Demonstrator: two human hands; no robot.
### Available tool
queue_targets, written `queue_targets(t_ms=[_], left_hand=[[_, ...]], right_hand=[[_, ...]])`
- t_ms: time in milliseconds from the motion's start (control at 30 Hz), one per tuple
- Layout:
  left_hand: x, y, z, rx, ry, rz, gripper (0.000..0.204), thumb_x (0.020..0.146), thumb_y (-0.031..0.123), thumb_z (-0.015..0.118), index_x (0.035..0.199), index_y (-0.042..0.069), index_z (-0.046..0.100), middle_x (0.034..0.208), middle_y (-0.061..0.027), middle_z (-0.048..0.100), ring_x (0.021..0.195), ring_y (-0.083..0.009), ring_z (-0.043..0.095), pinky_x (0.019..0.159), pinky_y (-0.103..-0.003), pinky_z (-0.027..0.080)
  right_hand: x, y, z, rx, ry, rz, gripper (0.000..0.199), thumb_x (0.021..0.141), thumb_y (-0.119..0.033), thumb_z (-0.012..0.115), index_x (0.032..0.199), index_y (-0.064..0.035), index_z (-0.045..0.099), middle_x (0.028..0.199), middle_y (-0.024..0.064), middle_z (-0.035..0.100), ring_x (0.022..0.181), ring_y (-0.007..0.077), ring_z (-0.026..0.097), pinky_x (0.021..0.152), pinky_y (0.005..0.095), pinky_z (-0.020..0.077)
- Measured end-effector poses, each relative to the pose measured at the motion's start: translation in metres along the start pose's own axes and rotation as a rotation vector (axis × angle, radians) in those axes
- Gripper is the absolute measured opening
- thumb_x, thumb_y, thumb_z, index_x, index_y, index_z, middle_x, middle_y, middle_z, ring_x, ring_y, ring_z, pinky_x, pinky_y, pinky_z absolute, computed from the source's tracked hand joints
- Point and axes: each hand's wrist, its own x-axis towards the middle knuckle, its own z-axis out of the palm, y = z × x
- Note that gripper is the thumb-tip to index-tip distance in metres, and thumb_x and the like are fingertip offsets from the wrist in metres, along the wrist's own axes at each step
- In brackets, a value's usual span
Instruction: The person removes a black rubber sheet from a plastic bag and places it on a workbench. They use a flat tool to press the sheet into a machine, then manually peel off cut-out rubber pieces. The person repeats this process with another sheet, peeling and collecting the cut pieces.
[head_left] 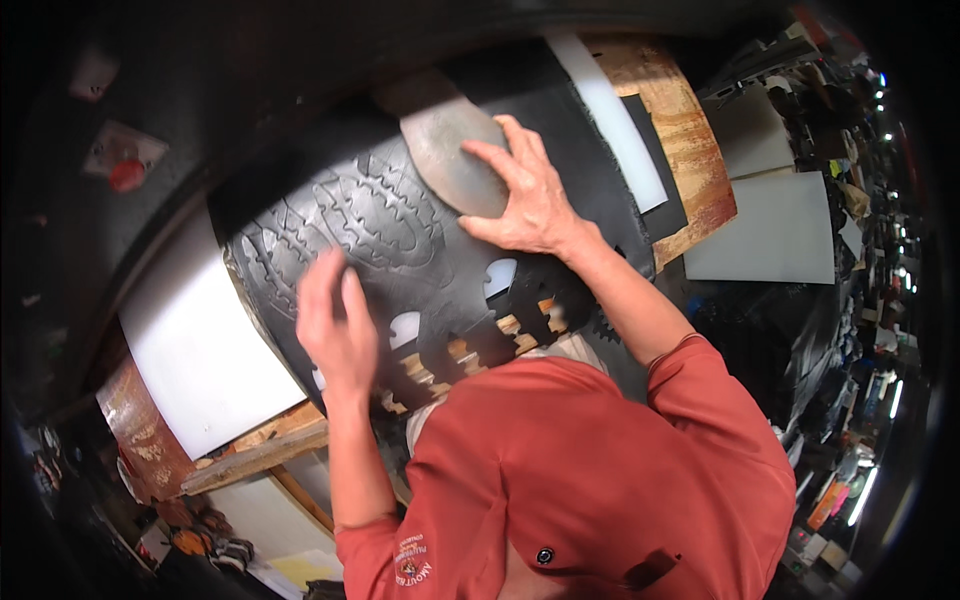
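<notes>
The right hand (525, 200) presses flat, fingers spread, on a grey oval template (455, 150) atop the black rubber sheet (400, 240) (cut-out shapes showing), while the left hand (335, 320) rests open on the sheet, gripping nothing.

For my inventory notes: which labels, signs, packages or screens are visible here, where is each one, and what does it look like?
Shirt emblem: small round orange and white printed patch, low on the red shirt.
Wall plate: pale square with a red round knob, upper left, blurred.
No screens or packages can be made out.
</notes>
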Motion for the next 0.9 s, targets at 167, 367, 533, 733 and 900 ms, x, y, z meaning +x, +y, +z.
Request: queue_targets(t_ms=[167, 367, 533, 733, 900], left_hand=[[-0.082, 0.067, 0.008, -0.367, -0.178, -0.03, 0.011, 0.09, -0.002, 0.074, 0.099, 0.002, 0.069, 0.099, -0.0109, 0.074, 0.09, -0.0242, 0.071, 0.083, -0.038, 0.056], [-0.103, 0.054, 0.037, 0.007, -0.091, 0.267, 0.021, 0.083, 0.001, 0.08, 0.09, 0.006, 0.061, 0.087, -0.0084, 0.067, 0.076, -0.03, 0.062, 0.068, -0.041, 0.048], [-0.1, 0.058, 0.033, 0.056, -0.023, 0.296, 0.019, 0.085, 0.003, 0.079, 0.085, 0.005, 0.061, 0.082, -0.0105, 0.065, 0.073, -0.0333, 0.059, 0.068, -0.043, 0.049], [-0.102, 0.067, 0.038, 0.135, 0.021, 0.294, 0.023, 0.086, 0.006, 0.079, 0.075, 0.004, 0.059, 0.077, -0.013, 0.062, 0.072, -0.0351, 0.058, 0.069, -0.044, 0.049], [-0.099, 0.067, 0.037, 0.201, -0.014, 0.258, 0.025, 0.085, 0.012, 0.081, 0.073, 0.006, 0.06, 0.074, -0.0104, 0.062, 0.073, -0.0312, 0.059, 0.07, -0.043, 0.05]], right_hand=[[0.007, -0.001, 0.001, 0.049, 0.086, -0.036, 0.075, 0.069, -0.034, 0.089, 0.134, -0.0051, 0.064, 0.148, 0.0263, 0.048, 0.133, 0.0453, 0.049, 0.11, 0.0509, 0.0471], [0.015, -0.009, -0.043, 0.243, 0.504, -0.011, 0.013, 0.091, -0.009, 0.077, 0.099, -0.0014, 0.07, 0.091, 0.0088, 0.068, 0.083, 0.0198, 0.066, 0.079, 0.0311, 0.0546], [0.034, -0.009, -0.109, 0.131, 0.605, -0.209, 0.011, 0.095, -0.01, 0.071, 0.09, -0.0005, 0.067, 0.082, 0.0124, 0.065, 0.071, 0.0286, 0.064, 0.066, 0.0346, 0.0516], [-0.081, 0.003, -0.103, 0.115, 0.504, -0.04, 0.012, 0.092, -0.009, 0.073, 0.085, -0.0007, 0.069, 0.08, 0.0142, 0.068, 0.069, 0.0285, 0.068, 0.064, 0.0371, 0.053], [-0.138, 0.016, -0.057, -0.128, 0.365, -0.158, 0.01, 0.085, -0.005, 0.078, 0.081, -0.0063, 0.069, 0.074, 0.0054, 0.065, 0.071, 0.0243, 0.062, 0.067, 0.0364, 0.0474]])
